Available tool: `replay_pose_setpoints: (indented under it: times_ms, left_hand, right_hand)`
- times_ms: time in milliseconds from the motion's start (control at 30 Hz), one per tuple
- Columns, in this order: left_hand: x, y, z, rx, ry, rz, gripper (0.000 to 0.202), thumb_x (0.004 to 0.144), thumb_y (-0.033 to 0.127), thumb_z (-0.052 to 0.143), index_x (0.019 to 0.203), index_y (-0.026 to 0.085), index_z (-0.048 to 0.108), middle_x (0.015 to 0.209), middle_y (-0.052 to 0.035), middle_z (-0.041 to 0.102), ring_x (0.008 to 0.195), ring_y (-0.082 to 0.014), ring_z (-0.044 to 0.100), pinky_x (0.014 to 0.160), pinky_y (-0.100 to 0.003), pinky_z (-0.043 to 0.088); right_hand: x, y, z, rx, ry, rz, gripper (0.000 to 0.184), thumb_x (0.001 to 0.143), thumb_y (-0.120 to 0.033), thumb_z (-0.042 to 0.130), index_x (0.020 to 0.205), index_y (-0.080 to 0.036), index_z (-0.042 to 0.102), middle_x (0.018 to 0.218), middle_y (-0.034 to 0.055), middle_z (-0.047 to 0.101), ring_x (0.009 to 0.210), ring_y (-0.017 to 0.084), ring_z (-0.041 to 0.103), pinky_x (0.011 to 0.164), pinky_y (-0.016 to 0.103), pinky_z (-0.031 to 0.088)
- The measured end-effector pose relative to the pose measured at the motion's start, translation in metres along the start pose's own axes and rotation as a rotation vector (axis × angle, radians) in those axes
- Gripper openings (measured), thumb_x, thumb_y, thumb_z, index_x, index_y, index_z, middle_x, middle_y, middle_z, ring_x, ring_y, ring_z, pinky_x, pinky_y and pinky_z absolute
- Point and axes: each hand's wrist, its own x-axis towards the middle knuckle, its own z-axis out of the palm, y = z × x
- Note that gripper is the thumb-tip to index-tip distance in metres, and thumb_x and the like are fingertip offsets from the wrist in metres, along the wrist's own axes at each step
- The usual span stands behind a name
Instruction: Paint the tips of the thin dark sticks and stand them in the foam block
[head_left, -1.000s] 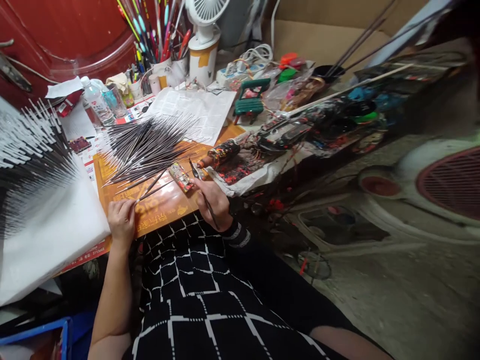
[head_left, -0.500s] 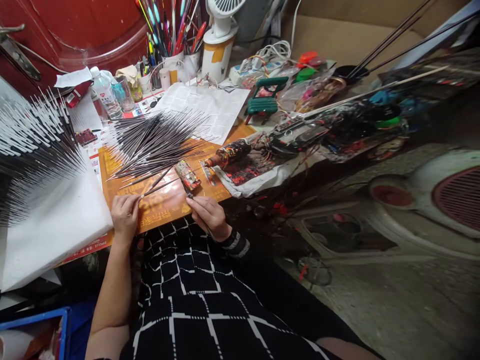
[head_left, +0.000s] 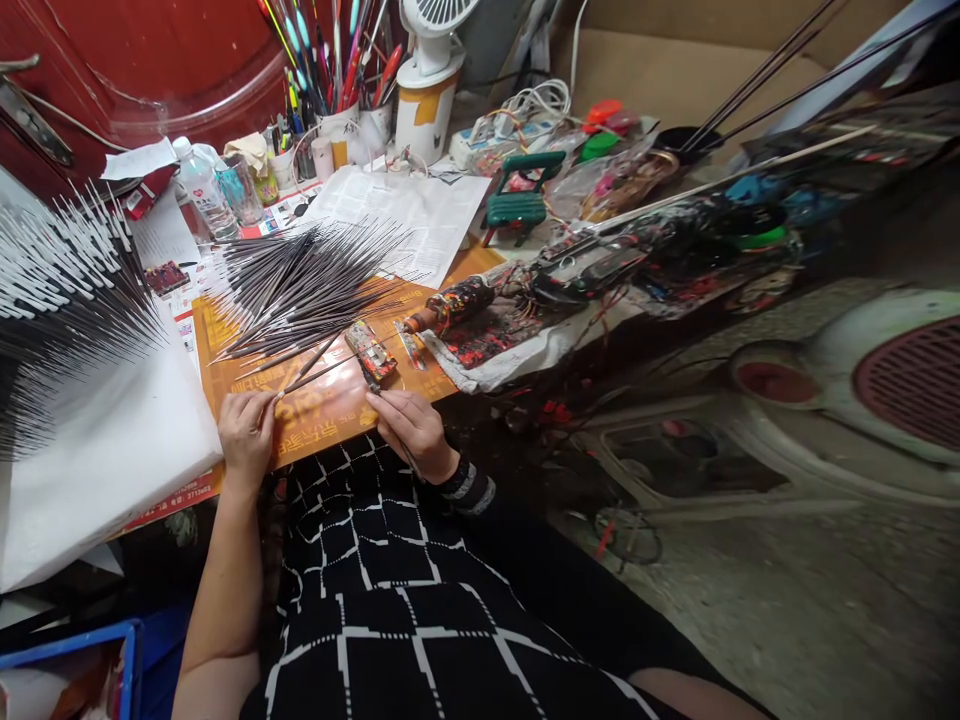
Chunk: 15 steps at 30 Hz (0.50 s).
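A fan of slender dark sticks [head_left: 307, 290] lies on an orange printed sheet [head_left: 322, 420], their points splayed outward. More sticks, white-ended, spread above a white padded block [head_left: 97, 480] to the left. The left hand [head_left: 246, 435] sits at the sheet's near edge, its grip a narrow pinch of thumb and forefinger on one loose stick [head_left: 319, 375], which points right toward a small paint-crusted block [head_left: 370, 352]. The right hand [head_left: 411, 430], palm down, closes on a thin dark rod [head_left: 410, 462], whose far end lies just beside that block.
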Motion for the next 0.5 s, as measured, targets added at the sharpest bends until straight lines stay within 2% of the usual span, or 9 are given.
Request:
replay_pose_setpoints:
  times_ms: [133,233,500]
  left_hand:
    - [0.0001,-0.0015,0.0005,0.003,0.024,0.041,0.017,0.099,0.030,0.058,0.096,0.021,0.073,0.089,-0.0047,0.073,0.084,-0.0184,0.061,0.082,-0.033,0.047]
    - [-0.0001,-0.0030,0.0012,-0.002,0.042,0.058,0.014,0.098,0.028,0.061,0.096,0.021,0.073,0.088,-0.0043,0.072,0.083,-0.0182,0.060,0.081,-0.032,0.047]
    - [-0.0004,-0.0049,0.0022,-0.022,0.059,0.072,0.013,0.097,0.027,0.061,0.096,0.021,0.073,0.088,-0.0044,0.072,0.083,-0.0184,0.060,0.080,-0.033,0.047]
  right_hand:
    - [0.0038,-0.0024,-0.0001,-0.025,0.057,-0.043,0.055,0.092,-0.008,0.058,0.146,-0.013,0.051,0.111,0.0158,0.073,0.103,0.024,0.071,0.089,0.039,0.061]
    - [0.0064,-0.0042,-0.0006,-0.042,0.065,-0.039,0.057,0.091,-0.006,0.059,0.147,-0.012,0.050,0.110,0.0153,0.073,0.102,0.024,0.071,0.089,0.038,0.061]
    - [0.0006,0.0003,-0.0007,0.006,0.037,-0.026,0.039,0.097,-0.014,0.052,0.134,-0.016,0.063,0.109,0.0126,0.075,0.104,0.022,0.071,0.089,0.037,0.062]
